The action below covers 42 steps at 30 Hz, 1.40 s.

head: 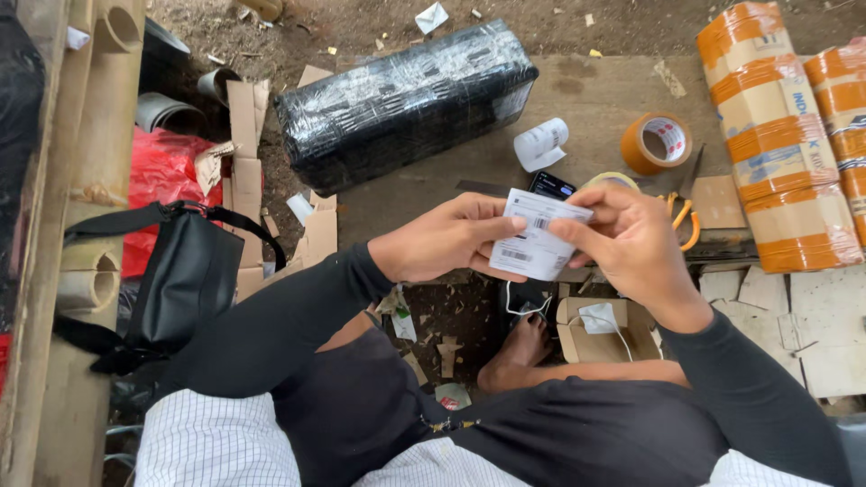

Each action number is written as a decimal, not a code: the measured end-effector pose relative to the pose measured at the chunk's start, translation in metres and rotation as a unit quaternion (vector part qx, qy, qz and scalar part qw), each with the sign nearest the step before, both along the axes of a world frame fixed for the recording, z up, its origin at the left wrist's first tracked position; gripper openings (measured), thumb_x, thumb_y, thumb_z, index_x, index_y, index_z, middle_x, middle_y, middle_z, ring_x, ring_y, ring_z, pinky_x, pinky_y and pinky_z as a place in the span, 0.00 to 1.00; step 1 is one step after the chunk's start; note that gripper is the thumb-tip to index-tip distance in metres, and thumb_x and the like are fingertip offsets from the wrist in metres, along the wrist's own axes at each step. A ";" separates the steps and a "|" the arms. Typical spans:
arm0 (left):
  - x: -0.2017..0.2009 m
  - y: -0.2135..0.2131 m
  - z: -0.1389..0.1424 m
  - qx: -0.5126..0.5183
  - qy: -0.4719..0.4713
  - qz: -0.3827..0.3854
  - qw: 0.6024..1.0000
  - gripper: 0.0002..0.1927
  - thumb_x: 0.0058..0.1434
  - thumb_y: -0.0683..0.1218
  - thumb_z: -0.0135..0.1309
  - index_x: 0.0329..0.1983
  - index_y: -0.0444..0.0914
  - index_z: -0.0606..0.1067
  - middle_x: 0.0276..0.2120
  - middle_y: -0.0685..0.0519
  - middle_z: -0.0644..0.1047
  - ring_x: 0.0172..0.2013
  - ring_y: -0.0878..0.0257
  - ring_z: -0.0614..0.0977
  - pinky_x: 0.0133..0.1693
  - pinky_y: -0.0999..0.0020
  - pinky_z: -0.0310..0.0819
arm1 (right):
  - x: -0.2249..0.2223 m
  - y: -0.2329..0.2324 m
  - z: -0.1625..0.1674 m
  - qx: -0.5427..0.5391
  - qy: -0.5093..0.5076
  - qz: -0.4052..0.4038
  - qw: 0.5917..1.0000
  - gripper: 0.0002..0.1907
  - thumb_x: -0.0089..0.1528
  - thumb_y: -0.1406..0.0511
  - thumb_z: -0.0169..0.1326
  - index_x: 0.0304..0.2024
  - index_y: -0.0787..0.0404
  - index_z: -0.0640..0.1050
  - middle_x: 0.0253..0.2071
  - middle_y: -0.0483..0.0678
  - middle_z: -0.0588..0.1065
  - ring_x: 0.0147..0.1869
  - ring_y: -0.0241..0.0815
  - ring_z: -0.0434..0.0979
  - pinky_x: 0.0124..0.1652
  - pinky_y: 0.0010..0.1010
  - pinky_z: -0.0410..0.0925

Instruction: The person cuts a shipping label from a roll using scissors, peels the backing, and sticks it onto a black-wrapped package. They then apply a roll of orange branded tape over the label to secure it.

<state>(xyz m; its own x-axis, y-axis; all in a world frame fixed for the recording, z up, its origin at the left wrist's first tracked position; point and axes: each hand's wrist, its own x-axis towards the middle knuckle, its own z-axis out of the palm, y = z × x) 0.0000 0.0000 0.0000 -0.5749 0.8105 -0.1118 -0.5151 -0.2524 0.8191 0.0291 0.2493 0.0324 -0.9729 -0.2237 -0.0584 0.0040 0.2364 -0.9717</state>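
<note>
Two hands are on one white shipping label, held between them at chest height: left hand pinched on its left edge, right hand pinched on its right edge with thumb and forefinger at the corner. The step in hand is judged to be backing being peeled or the label being readied for sticking; which one cannot be told. Below the hands a small open cardboard box with a white cable is seen. Just beyond the label a dark phone lies on the table, then a white label roll, and right of the right hand orange-handled scissors and a brown tape roll. Farther, beyond the left hand, a black-wrapped parcel; far right, brown taped parcels. A clean flat face is called for next, with the label laid square, judging by the wrapped parcel.
</note>
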 end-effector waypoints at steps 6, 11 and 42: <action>-0.001 0.000 -0.007 0.061 -0.054 -0.069 0.994 0.24 0.76 0.48 0.43 0.68 0.28 0.66 0.58 0.42 0.77 0.57 0.55 0.81 0.59 0.57 0.80 | 0.014 0.009 0.006 0.034 0.132 -0.012 0.991 0.15 0.62 0.73 0.63 0.50 0.70 0.76 0.43 0.55 0.82 0.45 0.36 0.84 0.43 0.25 0.77; -0.001 0.000 -0.009 0.061 -0.050 -0.065 0.995 0.24 0.76 0.48 0.43 0.68 0.28 0.66 0.58 0.41 0.76 0.56 0.54 0.81 0.60 0.57 0.79 | 0.012 0.012 0.012 0.032 0.070 0.008 0.997 0.22 0.57 0.76 0.64 0.53 0.70 0.74 0.42 0.57 0.81 0.45 0.40 0.84 0.43 0.29 0.79; 0.001 0.000 -0.013 -0.006 0.018 -0.014 1.000 0.25 0.74 0.49 0.42 0.69 0.31 0.66 0.57 0.44 0.77 0.56 0.55 0.81 0.54 0.59 0.79 | 0.017 0.014 0.011 -0.009 0.014 0.039 0.999 0.31 0.54 0.76 0.64 0.60 0.67 0.70 0.43 0.55 0.80 0.47 0.36 0.82 0.45 0.27 0.78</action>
<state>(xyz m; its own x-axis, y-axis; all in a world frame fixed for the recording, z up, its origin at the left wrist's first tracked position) 0.0007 -0.0001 -0.0129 -0.5560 0.8249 -0.1024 -0.4924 -0.2277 0.8400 0.0463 0.2638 0.0433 -0.9534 -0.3005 -0.0269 -0.0407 0.2166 -0.9754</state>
